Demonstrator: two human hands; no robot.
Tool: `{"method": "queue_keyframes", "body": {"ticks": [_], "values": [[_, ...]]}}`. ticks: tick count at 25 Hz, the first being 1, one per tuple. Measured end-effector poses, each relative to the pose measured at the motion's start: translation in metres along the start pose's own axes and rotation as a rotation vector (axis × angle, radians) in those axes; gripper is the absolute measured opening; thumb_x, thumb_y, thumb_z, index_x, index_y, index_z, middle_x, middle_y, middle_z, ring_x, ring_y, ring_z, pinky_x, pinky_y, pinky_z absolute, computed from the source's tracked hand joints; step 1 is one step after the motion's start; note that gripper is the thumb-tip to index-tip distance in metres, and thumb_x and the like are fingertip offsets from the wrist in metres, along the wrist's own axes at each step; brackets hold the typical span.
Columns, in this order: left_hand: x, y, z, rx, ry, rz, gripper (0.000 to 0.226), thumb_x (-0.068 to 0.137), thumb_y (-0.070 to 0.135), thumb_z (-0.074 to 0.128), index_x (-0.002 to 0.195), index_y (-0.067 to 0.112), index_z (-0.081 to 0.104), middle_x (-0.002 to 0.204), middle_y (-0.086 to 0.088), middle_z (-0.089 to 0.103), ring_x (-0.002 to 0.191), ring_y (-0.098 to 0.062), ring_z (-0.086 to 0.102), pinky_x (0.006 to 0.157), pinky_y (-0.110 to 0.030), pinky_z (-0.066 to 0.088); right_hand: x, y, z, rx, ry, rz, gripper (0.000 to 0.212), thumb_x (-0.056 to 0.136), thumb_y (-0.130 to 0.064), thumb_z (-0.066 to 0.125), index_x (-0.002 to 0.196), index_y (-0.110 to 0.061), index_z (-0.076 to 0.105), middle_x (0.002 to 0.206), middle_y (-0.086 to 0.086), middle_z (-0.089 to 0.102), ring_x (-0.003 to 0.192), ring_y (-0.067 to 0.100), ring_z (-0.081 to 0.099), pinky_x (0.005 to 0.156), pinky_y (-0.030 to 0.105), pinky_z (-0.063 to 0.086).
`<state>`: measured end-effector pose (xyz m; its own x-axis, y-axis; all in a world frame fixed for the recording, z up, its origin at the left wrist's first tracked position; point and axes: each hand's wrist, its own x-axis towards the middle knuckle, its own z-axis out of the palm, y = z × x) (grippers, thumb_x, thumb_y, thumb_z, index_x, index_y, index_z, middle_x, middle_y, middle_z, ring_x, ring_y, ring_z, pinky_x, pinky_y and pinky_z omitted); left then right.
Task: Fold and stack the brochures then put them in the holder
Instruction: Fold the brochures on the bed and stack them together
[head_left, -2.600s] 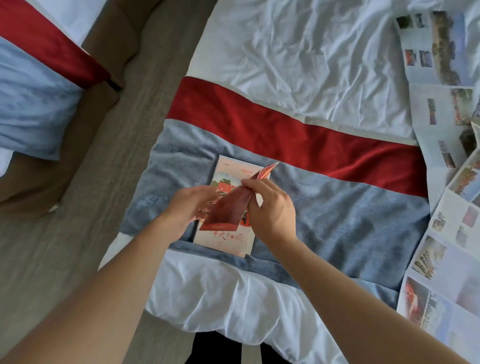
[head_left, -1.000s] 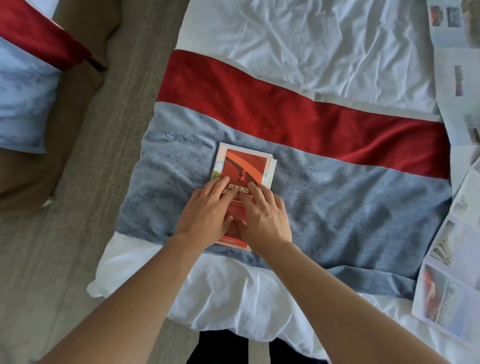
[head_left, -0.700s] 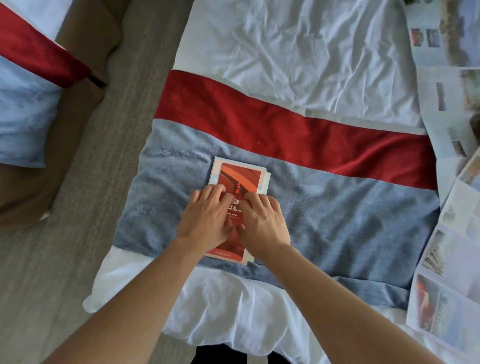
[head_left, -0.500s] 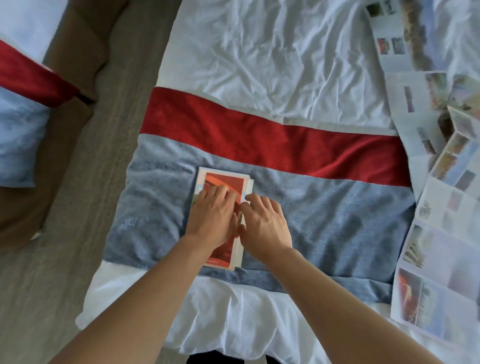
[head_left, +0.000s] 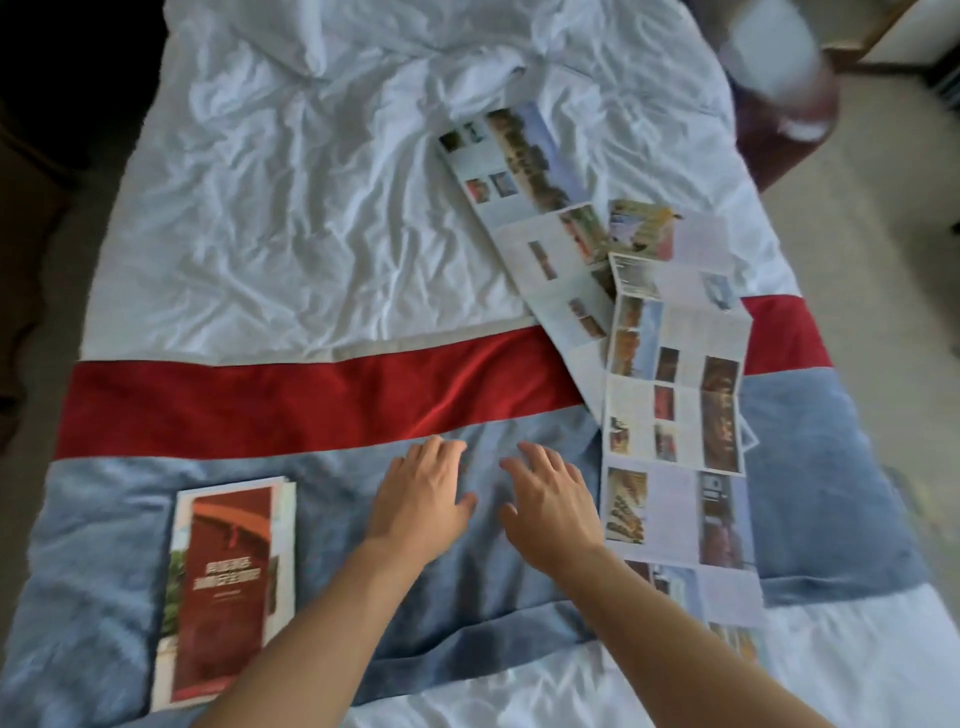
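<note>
A folded red brochure (head_left: 226, 587) lies on top of a larger folded one on the grey-blue band of the bed runner (head_left: 104, 519), at the lower left. My left hand (head_left: 423, 496) and my right hand (head_left: 553, 501) hover over the runner to the right of that stack, fingers spread, holding nothing. Just right of my right hand lies an unfolded brochure (head_left: 675, 415) with photo panels. A second unfolded brochure (head_left: 524, 197) stretches across the white sheet behind it, partly under the first. No holder is in view.
The bed has a crumpled white sheet (head_left: 311, 208) and a red band (head_left: 260, 400) across the runner. A dark armchair with a white cushion (head_left: 774, 47) stands past the bed's far right corner. Floor shows along both sides.
Both hands have lifted off the folded red brochure and moved right toward the unfolded brochures. The view has swung right and up, so the stack now sits at the lower left.
</note>
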<state>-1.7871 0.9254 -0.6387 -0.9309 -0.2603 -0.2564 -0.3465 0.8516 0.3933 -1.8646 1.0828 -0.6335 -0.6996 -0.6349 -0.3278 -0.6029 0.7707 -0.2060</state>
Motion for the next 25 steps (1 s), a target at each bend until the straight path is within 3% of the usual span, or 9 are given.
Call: {"method": "queue_keyframes", "body": {"ticks": [3, 10, 13, 16, 17, 21, 23, 25], "values": [[0.027, 0.059, 0.027, -0.044, -0.022, -0.006, 0.054, 0.089, 0.044, 0.061, 0.137, 0.023, 0.046, 0.130, 0.004, 0.051, 0.120, -0.020, 0.051, 0.093, -0.035, 0.042, -0.014, 0.074, -0.006, 0.026, 0.000, 0.084, 0.049, 0.089, -0.033, 0.059, 0.136, -0.023, 0.051, 0.154, 0.004, 0.036, 0.142, 0.023, 0.032, 0.110, 0.036, 0.029], [0.049, 0.154, 0.090, 0.031, -0.266, 0.059, 0.058, 0.086, 0.044, 0.067, 0.134, 0.030, 0.039, 0.125, 0.005, 0.045, 0.113, -0.018, 0.055, 0.082, -0.033, 0.049, -0.063, 0.203, 0.003, 0.085, -0.023, 0.254, 0.055, 0.096, -0.037, 0.058, 0.145, -0.030, 0.034, 0.161, 0.000, 0.026, 0.146, 0.024, 0.028, 0.116, 0.043, 0.030], [0.048, 0.175, 0.107, 0.036, -0.311, -0.113, 0.078, 0.083, 0.043, 0.066, 0.144, 0.034, 0.018, 0.117, -0.002, 0.055, 0.090, -0.026, 0.066, 0.059, -0.036, 0.049, -0.076, 0.226, 0.016, 0.112, -0.060, 0.324, 0.060, 0.093, -0.032, 0.060, 0.145, -0.029, 0.029, 0.163, 0.004, 0.016, 0.146, 0.028, 0.023, 0.113, 0.046, 0.035], [0.043, 0.177, 0.114, 0.032, -0.322, -0.109, 0.103, 0.084, 0.042, 0.066, 0.153, 0.036, -0.010, 0.094, 0.000, 0.063, 0.067, -0.019, 0.063, 0.050, -0.032, 0.049, -0.085, 0.235, 0.023, 0.133, -0.080, 0.372, 0.064, 0.090, -0.030, 0.061, 0.145, -0.029, 0.029, 0.163, 0.005, 0.010, 0.146, 0.029, 0.020, 0.110, 0.048, 0.039], [0.043, 0.176, 0.113, -0.009, -0.357, -0.085, 0.110, 0.085, 0.040, 0.068, 0.152, 0.039, -0.019, 0.095, 0.001, 0.062, 0.066, -0.016, 0.062, 0.050, -0.031, 0.050, -0.087, 0.237, 0.026, 0.136, -0.099, 0.374, 0.064, 0.090, -0.029, 0.060, 0.145, -0.029, 0.029, 0.163, 0.006, 0.009, 0.147, 0.029, 0.018, 0.111, 0.048, 0.039], [0.032, 0.166, 0.116, -0.134, -0.550, 0.065, 0.120, 0.086, 0.012, 0.068, 0.143, 0.058, -0.027, 0.119, 0.006, 0.036, 0.081, -0.009, 0.055, 0.061, -0.022, 0.049, -0.088, 0.237, 0.033, 0.189, -0.135, 0.395, 0.068, 0.091, -0.028, 0.060, 0.148, -0.028, 0.023, 0.166, 0.010, 0.003, 0.152, 0.031, 0.010, 0.117, 0.049, 0.033], [0.028, 0.155, 0.119, 0.022, -0.573, 0.174, 0.117, 0.084, -0.001, 0.061, 0.148, 0.052, -0.020, 0.131, 0.005, 0.027, 0.097, -0.010, 0.048, 0.075, -0.023, 0.050, -0.086, 0.235, 0.034, 0.203, -0.140, 0.405, 0.067, 0.093, -0.029, 0.061, 0.149, -0.028, 0.023, 0.166, 0.011, 0.003, 0.153, 0.031, 0.008, 0.118, 0.049, 0.031], [0.024, 0.148, 0.123, 0.190, -0.517, 0.269, 0.112, 0.084, 0.000, 0.060, 0.153, 0.045, -0.016, 0.139, -0.001, 0.022, 0.111, -0.016, 0.045, 0.094, -0.029, 0.049, -0.084, 0.233, 0.035, 0.201, -0.141, 0.415, 0.066, 0.093, -0.030, 0.061, 0.148, -0.027, 0.025, 0.166, 0.012, 0.006, 0.152, 0.032, 0.009, 0.118, 0.049, 0.031]]}}
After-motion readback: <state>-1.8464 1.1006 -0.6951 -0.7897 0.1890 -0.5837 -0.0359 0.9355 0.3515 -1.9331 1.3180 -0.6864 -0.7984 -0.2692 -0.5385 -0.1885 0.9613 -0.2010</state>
